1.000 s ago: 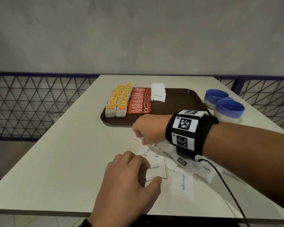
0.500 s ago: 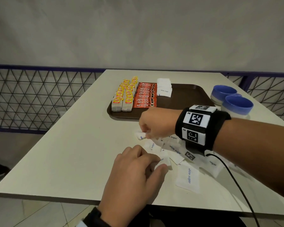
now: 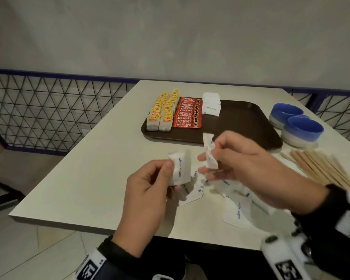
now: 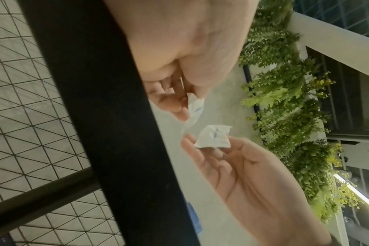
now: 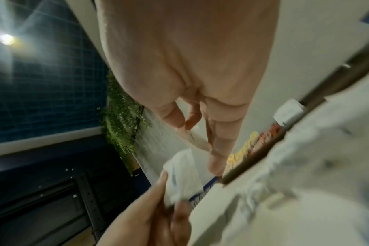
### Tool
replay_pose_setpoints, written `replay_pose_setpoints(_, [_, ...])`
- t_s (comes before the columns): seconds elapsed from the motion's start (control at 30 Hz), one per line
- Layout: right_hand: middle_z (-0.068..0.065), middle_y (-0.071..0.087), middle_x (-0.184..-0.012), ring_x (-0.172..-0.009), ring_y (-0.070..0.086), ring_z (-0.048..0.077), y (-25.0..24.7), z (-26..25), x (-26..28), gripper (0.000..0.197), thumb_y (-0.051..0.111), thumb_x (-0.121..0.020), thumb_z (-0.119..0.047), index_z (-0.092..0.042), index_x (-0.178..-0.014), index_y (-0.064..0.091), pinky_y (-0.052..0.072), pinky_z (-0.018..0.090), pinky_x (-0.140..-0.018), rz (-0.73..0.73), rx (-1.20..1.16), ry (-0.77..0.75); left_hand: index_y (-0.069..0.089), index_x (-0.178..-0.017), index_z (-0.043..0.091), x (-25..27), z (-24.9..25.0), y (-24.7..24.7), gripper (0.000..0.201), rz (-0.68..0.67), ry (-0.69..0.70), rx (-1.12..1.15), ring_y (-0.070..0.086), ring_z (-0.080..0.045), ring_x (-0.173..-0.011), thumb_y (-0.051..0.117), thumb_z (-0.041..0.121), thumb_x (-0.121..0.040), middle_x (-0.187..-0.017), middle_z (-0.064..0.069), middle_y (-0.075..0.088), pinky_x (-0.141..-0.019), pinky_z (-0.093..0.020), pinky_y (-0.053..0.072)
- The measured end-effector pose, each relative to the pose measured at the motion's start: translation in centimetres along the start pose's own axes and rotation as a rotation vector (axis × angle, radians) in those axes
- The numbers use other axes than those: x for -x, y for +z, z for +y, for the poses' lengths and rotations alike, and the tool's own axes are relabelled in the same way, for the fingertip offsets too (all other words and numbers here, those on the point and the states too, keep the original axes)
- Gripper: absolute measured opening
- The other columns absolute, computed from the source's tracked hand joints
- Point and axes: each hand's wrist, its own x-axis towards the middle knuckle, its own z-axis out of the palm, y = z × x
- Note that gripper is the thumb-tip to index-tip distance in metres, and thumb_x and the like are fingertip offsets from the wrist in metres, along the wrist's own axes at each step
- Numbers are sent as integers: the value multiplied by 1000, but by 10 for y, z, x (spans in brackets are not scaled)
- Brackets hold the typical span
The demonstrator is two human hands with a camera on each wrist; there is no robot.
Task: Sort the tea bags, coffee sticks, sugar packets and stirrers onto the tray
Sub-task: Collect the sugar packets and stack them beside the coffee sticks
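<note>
So there's a big white table (image 3: 73, 170) with a brown tray (image 3: 240, 126) sitting toward the far side. On the tray's left end, the tea bags (image 3: 162, 112) with yellow tags are lined up in two rows, the red coffee sticks (image 3: 188, 114) are stacked right beside them, and a small pile of sugar packets (image 3: 211, 106) sits next to those. Off the tray to the right are two blue-and-white bowls (image 3: 297, 126), and nearer the table edge a bunch of wooden stirrers (image 3: 319, 168) lies on the table. Loose white sugar packets (image 3: 233, 207) are scattered on the table under the hands.

Both hands are lifted above that scatter. The left hand (image 3: 148, 197) pinches one "white sugar" packet (image 3: 180, 166) between thumb and fingers. The right hand (image 3: 249, 164) pinches another packet (image 3: 210, 152) held more or less upright, with its other fingers spread loosely below. The two held packets are close together but not touching.
</note>
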Motion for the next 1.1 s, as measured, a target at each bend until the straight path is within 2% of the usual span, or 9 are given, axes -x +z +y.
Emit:
replay_pose_setpoints(0.2, [7, 67, -74, -70, 65, 29, 31, 52, 13, 17, 62, -97, -25, -24, -81, 57, 58, 56, -72, 118, 149, -160, 74, -92, 5, 3, 6, 9, 24, -169, -10, 30, 65, -32, -58, 59, 22, -99, -74, -25, 66, -59, -49, 61])
replay_pose_setpoints(0.33, [5, 63, -71, -64, 53, 21, 33, 60, 11, 16, 76, -88, -32, -24, -80, 66, 50, 42, -63, 229, 94, -212, 75, -99, 10, 0, 7, 11, 21, -222, -3, 11, 68, -31, -66, 74, 24, -84, -81, -14, 74, -65, -42, 59])
replay_pose_setpoints(0.4, [12, 62, -67, -62, 52, 24, 27, 62, 15, 13, 82, -84, -28, -23, -81, 71, 50, 43, -62, 215, -8, -178, 75, -101, 13, -2, 5, 13, 22, -242, 0, -18, 72, -37, -72, 79, 19, -80, -88, -9, 77, -66, -44, 60])
replay_pose_setpoints(0.57, [16, 65, -60, -58, 60, 32, 2, 72, 35, 13, 84, -75, -9, -12, -79, 72, 53, 43, -65, 195, -236, -87, 77, -98, 11, 0, -2, 12, 15, -232, 52, -31, 74, -21, -70, 71, 0, -89, -89, -7, 77, -64, -29, 56])
replay_pose_setpoints(0.7, [18, 65, -63, -64, 66, 41, -8, 82, 47, 53, 98, -50, -46, -14, -85, 75, 54, 43, -66, 110, -263, -46, 82, -94, 16, 6, -9, 13, 33, -247, 213, -149, 72, -19, -78, 69, -12, -84, -99, 1, 70, -68, -22, 55])
replay_pose_setpoints(0.83, [18, 55, -52, -63, 66, 47, -7, 90, 46, 30, 87, -65, -29, -13, -90, 79, 52, 46, -67, 166, -304, -68, 82, -95, 15, 9, -13, 12, 34, -230, 305, -231, 72, -22, -93, 67, -12, -81, -101, 2, 73, -75, -32, 58])
replay_pose_setpoints(0.9, [28, 61, -64, -66, 67, 51, -6, 90, 44, 45, 88, -67, -47, -13, -95, 80, 55, 53, -71, 155, -287, -102, 82, -95, 13, 10, -11, 12, 33, -214, 329, -243, 72, -18, -92, 64, -10, -80, -100, 3, 74, -74, -23, 55])
replay_pose_setpoints(0.97, [24, 70, -80, -67, 67, 49, -3, 88, 42, 60, 85, -64, -64, -12, -96, 81, 55, 58, -76, 140, -290, -112, 82, -97, 13, 13, -9, 14, 33, -203, 355, -280, 71, -14, -92, 62, -7, -81, -100, 5, 73, -75, -15, 50])
replay_pose_setpoints(1.1, [20, 71, -75, -65, 66, 46, 0, 86, 39, 50, 78, -74, -55, -7, -87, 80, 53, 56, -74, 119, -287, -117, 79, -110, 13, 13, -8, 16, 34, -268, 516, -442, 69, -15, -101, 66, -6, -86, -107, 4, 69, -83, -18, 51])
